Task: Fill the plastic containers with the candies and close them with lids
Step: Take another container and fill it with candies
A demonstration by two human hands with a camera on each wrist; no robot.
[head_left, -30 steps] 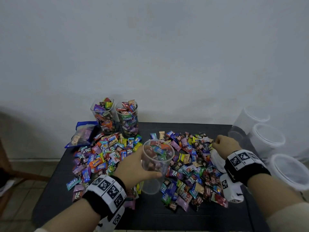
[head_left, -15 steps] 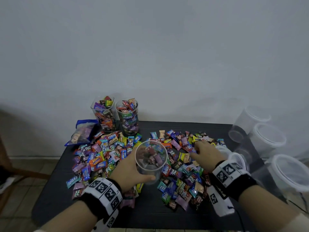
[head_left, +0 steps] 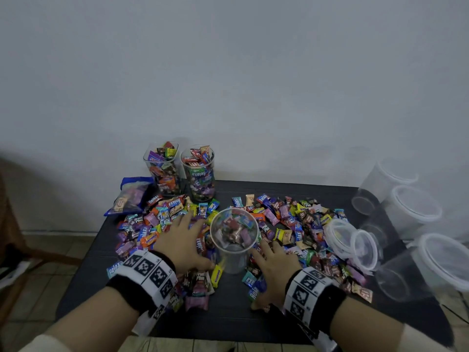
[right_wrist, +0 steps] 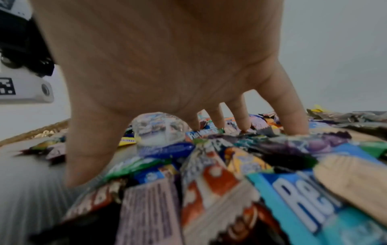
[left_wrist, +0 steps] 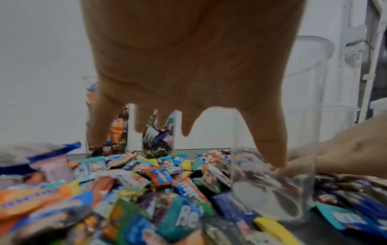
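The cup (head_left: 234, 243) stands upright on the table (head_left: 228, 318) in the lower middle of the head view, its long axis vertical and its open mouth turned up, with only a few candies at the bottom, so we judge the filling of this one has hardly begun. It stands between our two hands, and neither hand holds it. Our left hand (head_left: 184, 241) lies just to the left of it, fingers spread and nearly straight, pressing down on the candies (head_left: 152, 224) there; in the left wrist view the thumb comes close to the cup wall, but we cannot tell if it touches. Our right hand (head_left: 275, 265) lies to the lower right of the cup, also released and flat, fingertips (right_wrist: 295, 129) resting on wrappers. Both hands are almost equally near; the left seems a little closer to the rim. We think the next move is to gather candies from each side and lift them over the mouth, which is above and between the hands. Two full cups (head_left: 181, 171) stand in the upper left part of the table beside a blue bag (head_left: 129, 196). Lids (head_left: 355, 243) lie at the right of the pile, and empty containers (head_left: 416, 212) wait at the right edge of the frame.
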